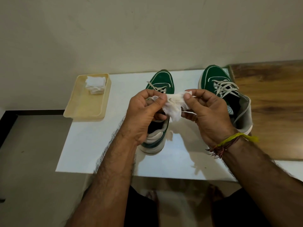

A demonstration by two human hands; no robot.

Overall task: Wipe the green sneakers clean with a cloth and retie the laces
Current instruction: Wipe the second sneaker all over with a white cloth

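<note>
Both hands, left hand [144, 110] and right hand [208, 112], pinch the cloth [173, 106] taut between them (probably seeking a clean patch), with the green sneakers [159, 86] just beyond on the surface [101, 145].

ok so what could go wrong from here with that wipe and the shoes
The wipe is thin and stretched between the left hand and right hand, so it may tear. It already looks yellowed and could smear dirt. The right shoe sits near the white board's edge, with loose laces that could snag.
</note>
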